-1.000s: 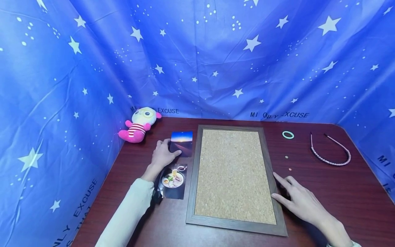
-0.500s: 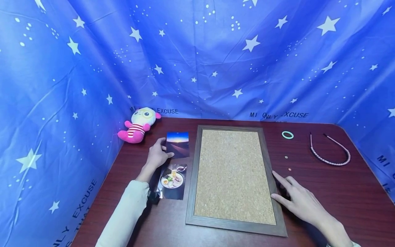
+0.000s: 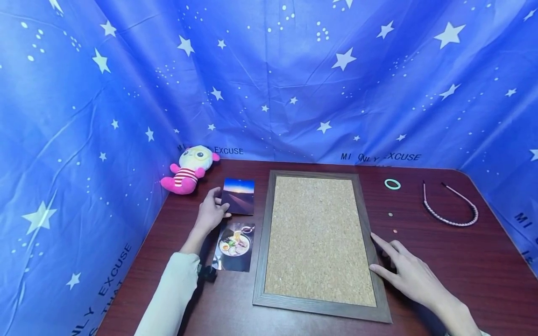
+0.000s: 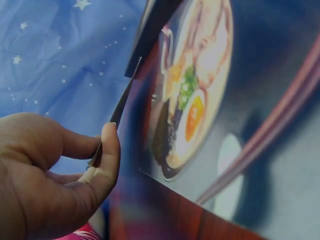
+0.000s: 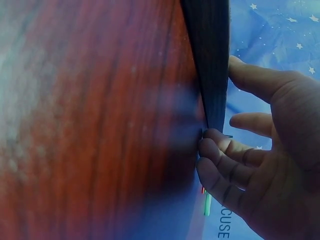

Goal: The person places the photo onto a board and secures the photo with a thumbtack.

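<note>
My left hand [image 3: 211,213] pinches a sunset photo [image 3: 238,195] by its left edge, thumb on the front. Seen edge-on in the left wrist view, the photo [image 4: 122,105] is a thin strip between thumb and fingers. Just below it on the table lies a photo of a ramen bowl [image 3: 234,247]. A cork board [image 3: 319,238] with a grey-brown wooden frame lies to the right of both photos. My right hand [image 3: 409,270] touches the board's right side, index finger extended along it; in the right wrist view its thumb and fingertips [image 5: 210,172] are at the dark frame edge [image 5: 212,55].
A pink plush toy [image 3: 190,170] sits at the table's back left corner. Right of the board are a mint-green ring [image 3: 392,180], two tiny round pieces, one of them reddish [image 3: 395,231], and a beaded headband [image 3: 451,220]. Blue star-printed cloth [image 3: 269,93] surrounds the dark red table [image 3: 470,261].
My left hand has drawn the sunset photo leftward, away from the board, and now grips it with the thumb over its front. The right hand and the board have stayed in place.
</note>
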Demonstrator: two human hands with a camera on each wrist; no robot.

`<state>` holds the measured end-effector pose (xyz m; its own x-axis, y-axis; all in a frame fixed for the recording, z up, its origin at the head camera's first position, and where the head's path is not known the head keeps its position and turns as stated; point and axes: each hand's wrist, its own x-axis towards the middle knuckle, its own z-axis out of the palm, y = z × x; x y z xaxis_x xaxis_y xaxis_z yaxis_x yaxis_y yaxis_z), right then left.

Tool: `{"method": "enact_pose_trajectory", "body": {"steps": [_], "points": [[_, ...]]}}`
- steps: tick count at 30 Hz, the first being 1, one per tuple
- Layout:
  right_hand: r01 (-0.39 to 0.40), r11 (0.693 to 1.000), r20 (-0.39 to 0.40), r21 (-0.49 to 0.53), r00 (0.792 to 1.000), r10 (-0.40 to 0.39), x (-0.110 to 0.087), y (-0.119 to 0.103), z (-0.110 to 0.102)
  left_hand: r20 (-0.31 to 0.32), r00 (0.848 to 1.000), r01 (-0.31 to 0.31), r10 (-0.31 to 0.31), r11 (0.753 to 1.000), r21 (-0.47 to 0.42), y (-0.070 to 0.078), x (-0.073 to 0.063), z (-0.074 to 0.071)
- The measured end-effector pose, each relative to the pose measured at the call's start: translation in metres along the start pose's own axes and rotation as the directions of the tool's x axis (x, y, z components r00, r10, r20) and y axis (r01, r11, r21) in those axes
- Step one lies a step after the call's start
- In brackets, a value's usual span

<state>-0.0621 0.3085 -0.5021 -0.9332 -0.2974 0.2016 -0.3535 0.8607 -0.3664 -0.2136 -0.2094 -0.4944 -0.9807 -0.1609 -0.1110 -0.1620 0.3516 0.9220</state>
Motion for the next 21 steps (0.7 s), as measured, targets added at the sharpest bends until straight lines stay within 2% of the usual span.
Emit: {"method": "enact_pose_trajectory", "body": {"steps": [8,14,21], "points": [[0.016,1.000,-0.019,-0.001,1.000,-0.016,0.000,0.001,-0.001,-0.006,1.000,-0.004,0.004,1.000,-0.017,0.014,-0.006,0.000],[0.011,1.000,-0.014,-0.002,1.000,-0.011,0.000,0.001,0.000,-0.023,0.999,-0.035,0.034,0.998,-0.057,0.028,-0.015,0.009],[0.030,1.000,-0.026,-0.004,0.999,-0.030,-0.001,0.001,0.001,0.055,0.998,-0.016,0.024,0.990,-0.138,0.043,-0.031,0.030]]}}
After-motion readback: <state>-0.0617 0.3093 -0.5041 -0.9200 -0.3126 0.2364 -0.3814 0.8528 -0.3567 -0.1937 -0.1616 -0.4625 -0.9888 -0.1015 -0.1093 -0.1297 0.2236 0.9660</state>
